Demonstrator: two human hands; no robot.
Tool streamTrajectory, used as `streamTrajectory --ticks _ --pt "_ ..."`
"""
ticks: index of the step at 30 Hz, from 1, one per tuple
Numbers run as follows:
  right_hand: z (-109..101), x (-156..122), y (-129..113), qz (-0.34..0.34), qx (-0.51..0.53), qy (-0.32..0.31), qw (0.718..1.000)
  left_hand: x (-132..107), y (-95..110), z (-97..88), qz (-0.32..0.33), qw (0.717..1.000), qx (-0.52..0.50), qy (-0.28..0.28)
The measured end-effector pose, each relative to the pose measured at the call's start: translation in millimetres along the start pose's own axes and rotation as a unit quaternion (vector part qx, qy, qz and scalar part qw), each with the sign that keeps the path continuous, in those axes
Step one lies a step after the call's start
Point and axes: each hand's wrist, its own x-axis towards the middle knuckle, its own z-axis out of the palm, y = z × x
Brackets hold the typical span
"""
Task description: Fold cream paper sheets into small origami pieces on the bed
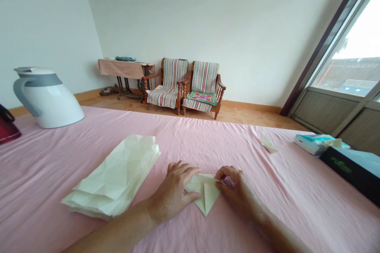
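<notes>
Cannot make out the left corner of the folded paper [211,194], covered by the left hand [175,189], nor all of the red object [8,125], cut off at left. Touching the paper on the pink tablecloth [190,140] with left fingers and thumb spread apart; pinching its right corner in the right hand [239,190].

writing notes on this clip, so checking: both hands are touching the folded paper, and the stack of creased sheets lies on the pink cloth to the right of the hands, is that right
Not quite: in the head view the stack of creased sheets lies on the pink cloth to the left of the hands. The left hand and right hand are indeed both touching the folded paper.
</notes>
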Motion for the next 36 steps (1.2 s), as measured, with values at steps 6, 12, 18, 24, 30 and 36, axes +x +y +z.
streamTrajectory --ticks 6,12,18,24,30,36 --pt "3 1 -5 -0.001 0.012 -0.014 1.000 3 1 0.4 -0.006 1.000 -0.010 0.010" --pt "7 2 -7 -0.004 0.011 -0.016 1.000 7 -4 4.3 -0.048 0.998 -0.040 -0.001" --pt "8 2 -6 -0.018 0.018 -0.014 1.000 10 -8 6.9 -0.051 0.998 -0.039 -0.003" --pt "9 1 -2 -0.052 0.006 -0.009 0.999 9 -9 6.7 -0.032 0.999 -0.030 -0.009" --pt "4 -4 -3 -0.100 -0.016 -0.014 0.995 8 -6 2.3 -0.011 0.999 -0.019 -0.023" --pt "-4 -10 -12 -0.141 -0.093 -0.013 0.986 6 -3 -3.5 0.045 0.998 0.028 -0.044"
